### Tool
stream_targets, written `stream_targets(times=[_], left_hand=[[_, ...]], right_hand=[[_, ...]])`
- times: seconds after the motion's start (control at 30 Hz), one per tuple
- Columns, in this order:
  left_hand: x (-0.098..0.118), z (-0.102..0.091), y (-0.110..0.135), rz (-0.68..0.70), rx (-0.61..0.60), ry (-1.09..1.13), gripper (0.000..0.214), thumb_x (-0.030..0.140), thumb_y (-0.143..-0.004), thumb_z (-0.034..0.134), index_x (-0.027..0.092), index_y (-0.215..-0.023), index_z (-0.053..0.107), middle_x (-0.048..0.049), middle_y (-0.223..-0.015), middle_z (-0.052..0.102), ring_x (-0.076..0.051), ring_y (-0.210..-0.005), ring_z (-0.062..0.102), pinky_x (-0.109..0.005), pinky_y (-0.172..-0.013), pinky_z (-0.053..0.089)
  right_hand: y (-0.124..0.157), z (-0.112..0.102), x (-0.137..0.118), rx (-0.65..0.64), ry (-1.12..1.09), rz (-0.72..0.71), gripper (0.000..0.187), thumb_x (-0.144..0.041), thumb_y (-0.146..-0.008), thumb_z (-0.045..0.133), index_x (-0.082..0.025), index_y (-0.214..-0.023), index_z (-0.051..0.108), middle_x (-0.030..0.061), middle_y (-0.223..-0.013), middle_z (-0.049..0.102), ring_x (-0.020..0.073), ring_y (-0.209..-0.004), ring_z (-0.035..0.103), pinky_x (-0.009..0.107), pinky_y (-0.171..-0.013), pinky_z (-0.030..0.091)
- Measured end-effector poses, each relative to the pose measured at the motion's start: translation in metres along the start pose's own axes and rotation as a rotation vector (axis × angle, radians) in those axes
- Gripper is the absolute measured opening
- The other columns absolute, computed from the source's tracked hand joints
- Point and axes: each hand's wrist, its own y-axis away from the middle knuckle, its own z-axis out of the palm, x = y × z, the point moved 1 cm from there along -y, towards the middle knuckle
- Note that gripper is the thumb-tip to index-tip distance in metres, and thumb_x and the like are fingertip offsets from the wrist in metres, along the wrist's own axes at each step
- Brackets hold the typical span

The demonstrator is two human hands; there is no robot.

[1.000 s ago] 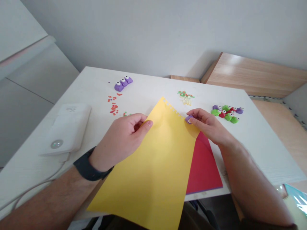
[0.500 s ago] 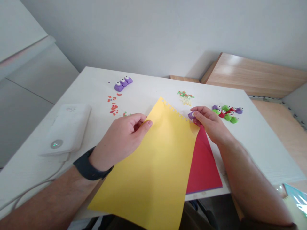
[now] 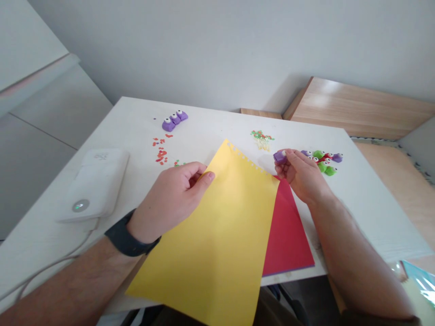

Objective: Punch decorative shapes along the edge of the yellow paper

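Over the table (image 3: 132, 122), right hand (image 3: 302, 176) pinches punch (image 3: 280, 156)

A sheet of yellow paper (image 3: 207, 240) slants across the view, lifted at its upper part, pinched between the thumb and bent fingers of the left hand (image 3: 170, 201). Its top edge is nibbled into a row of small notches. A small purple craft punch (image 3: 280, 156) with a white button sits in the right hand (image 3: 301, 176), just off that edge, above a red paper sheet (image 3: 288, 231) partly under the yellow.
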Motion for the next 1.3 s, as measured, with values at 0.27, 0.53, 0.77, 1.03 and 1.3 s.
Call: stream_targets(times=[0.27, 0.53, 0.77, 1.03, 1.3], left_hand=[[0.000, 0.002, 0.000, 0.017, -0.018, 0.000, 0.029, 0.047, -0.099, 0.060, 0.023, -0.085, 0.068, 0.0067, -0.070, 0.067, -0.012, -0.062, 0.058, -0.027, -0.060, 0.039], [0.000, 0.003, 0.001, 0.032, -0.035, -0.013, 0.028, 0.047, -0.097, 0.062, 0.023, -0.085, 0.069, 0.0061, -0.070, 0.068, -0.013, -0.062, 0.059, -0.027, -0.058, 0.039], [-0.006, 0.006, 0.001, 0.072, -0.105, -0.021, 0.024, 0.043, -0.094, 0.065, 0.023, -0.080, 0.070, 0.0061, -0.072, 0.070, -0.013, -0.065, 0.060, -0.026, -0.060, 0.040], [-0.003, 0.009, 0.002, 0.169, -0.206, -0.122, 0.016, 0.034, -0.092, 0.066, 0.026, -0.085, 0.077, 0.0041, -0.086, 0.078, -0.016, -0.076, 0.069, -0.028, -0.070, 0.044], [-0.003, 0.012, 0.000, 0.170, -0.226, -0.212, 0.025, 0.035, -0.092, 0.063, 0.022, -0.071, 0.062, 0.0042, -0.068, 0.067, -0.015, -0.062, 0.059, -0.030, -0.062, 0.034]], right_hand=[[0.002, 0.006, -0.008, -0.038, -0.146, 0.133, 0.037, -0.059, -0.094, 0.067, -0.022, -0.086, 0.066, 0.0019, -0.077, 0.060, 0.0145, -0.062, 0.050, 0.029, -0.055, 0.038], [0.003, 0.006, -0.011, -0.044, -0.183, 0.164, 0.041, -0.058, -0.099, 0.058, -0.021, -0.083, 0.064, 0.0019, -0.071, 0.060, 0.0136, -0.056, 0.046, 0.028, -0.052, 0.035], [-0.001, 0.003, -0.007, 0.015, -0.162, 0.098, 0.031, -0.051, -0.096, 0.066, -0.023, -0.085, 0.062, 0.0009, -0.070, 0.062, 0.0142, -0.056, 0.049, 0.028, -0.052, 0.036], [-0.001, 0.003, -0.006, 0.034, -0.075, 0.051, 0.039, -0.063, -0.092, 0.067, -0.025, -0.084, 0.060, 0.0000, -0.072, 0.061, 0.0145, -0.056, 0.051, 0.030, -0.050, 0.037], [0.009, 0.006, -0.001, -0.088, 0.095, 0.019, 0.033, -0.057, -0.092, 0.072, -0.024, -0.094, 0.065, 0.0022, -0.093, 0.069, 0.0170, -0.080, 0.068, 0.027, -0.058, 0.049]])
